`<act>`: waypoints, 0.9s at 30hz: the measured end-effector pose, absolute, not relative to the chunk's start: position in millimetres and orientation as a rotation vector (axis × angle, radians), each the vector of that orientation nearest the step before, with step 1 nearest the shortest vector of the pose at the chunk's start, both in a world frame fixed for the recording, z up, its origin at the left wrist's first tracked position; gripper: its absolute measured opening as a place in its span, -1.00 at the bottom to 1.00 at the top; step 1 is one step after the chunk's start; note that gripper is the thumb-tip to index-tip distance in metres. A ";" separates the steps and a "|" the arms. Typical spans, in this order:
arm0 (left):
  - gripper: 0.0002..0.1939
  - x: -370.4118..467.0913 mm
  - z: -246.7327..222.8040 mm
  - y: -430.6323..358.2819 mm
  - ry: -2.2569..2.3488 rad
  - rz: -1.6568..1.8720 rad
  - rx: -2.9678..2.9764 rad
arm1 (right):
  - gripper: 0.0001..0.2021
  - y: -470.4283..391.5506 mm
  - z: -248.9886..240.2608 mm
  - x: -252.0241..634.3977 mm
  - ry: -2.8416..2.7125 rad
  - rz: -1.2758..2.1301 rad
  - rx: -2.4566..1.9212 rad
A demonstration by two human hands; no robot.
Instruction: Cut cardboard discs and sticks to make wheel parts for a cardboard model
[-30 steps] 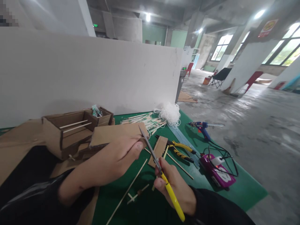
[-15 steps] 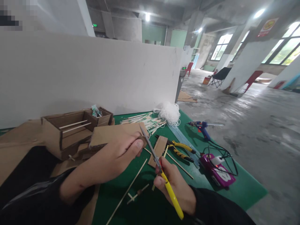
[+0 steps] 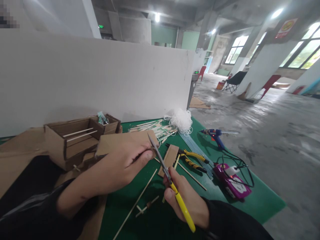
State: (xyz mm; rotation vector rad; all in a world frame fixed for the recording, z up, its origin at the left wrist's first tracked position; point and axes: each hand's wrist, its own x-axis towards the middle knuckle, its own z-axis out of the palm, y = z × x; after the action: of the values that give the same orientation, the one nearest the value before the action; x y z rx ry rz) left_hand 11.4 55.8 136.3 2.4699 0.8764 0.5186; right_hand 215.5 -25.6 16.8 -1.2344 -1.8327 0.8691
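My right hand is closed around yellow-handled scissors, whose blades point up and away to the left. The blades lie beside the fingertips of my left hand. That hand is closed in a pinch on a small piece of brown cardboard, mostly hidden by the fingers and blades. Behind my left hand is a larger cardboard sheet. Past the blades, a cardboard strip lies on the green table mat. A small cross of wooden sticks lies below my hands.
At left stands a cardboard box with two sticks across it. Wooden sticks and tangled white string lie at the back. Yellow-black pliers, a blue glue gun and a purple power unit are at right.
The scissor blades have shifted slightly up and left along my left fingertips. My left hand has turned a little, and less of the small cardboard piece shows.
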 end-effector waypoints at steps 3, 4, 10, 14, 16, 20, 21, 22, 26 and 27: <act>-0.72 11.4 138.1 56.5 0.867 0.517 2.482 | -0.56 -25.8 16.9 216.0 -1.819 0.909 -1.254; -0.71 11.4 138.3 56.5 0.867 0.511 2.485 | -0.54 -25.7 16.7 216.0 -1.802 0.924 -1.256; -0.66 11.8 136.0 54.1 0.933 0.519 2.496 | -0.47 -23.2 11.9 215.7 -1.702 0.984 -1.275; -0.66 13.5 134.7 54.7 0.946 0.536 2.509 | -0.50 -23.0 11.4 215.1 -1.700 0.977 -1.278; -0.66 14.3 133.9 55.9 0.940 0.556 2.507 | -0.50 -23.2 11.4 214.6 -1.703 0.985 -1.269; -0.66 13.2 131.2 57.9 0.934 0.583 2.515 | -0.52 -23.9 11.5 213.8 -1.732 0.971 -1.239; -0.67 12.6 130.5 58.2 0.931 0.588 2.520 | -0.53 -24.2 12.0 213.7 -1.753 0.967 -1.226; -0.67 11.9 129.9 58.4 0.924 0.590 2.522 | -0.54 -24.5 12.9 213.8 -1.773 0.955 -1.209; -0.70 10.1 128.9 59.2 0.877 0.596 2.513 | -0.60 -25.7 17.8 214.6 -1.849 0.873 -1.131; -0.71 9.9 129.0 59.5 0.870 0.607 2.518 | -0.61 -26.1 18.7 214.9 -1.859 0.866 -1.114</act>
State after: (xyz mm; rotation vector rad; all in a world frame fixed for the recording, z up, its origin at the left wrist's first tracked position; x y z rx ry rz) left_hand 9.9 59.5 129.0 2.5180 0.8704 0.6069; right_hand 214.9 -26.1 18.7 -1.1140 -1.8593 0.8656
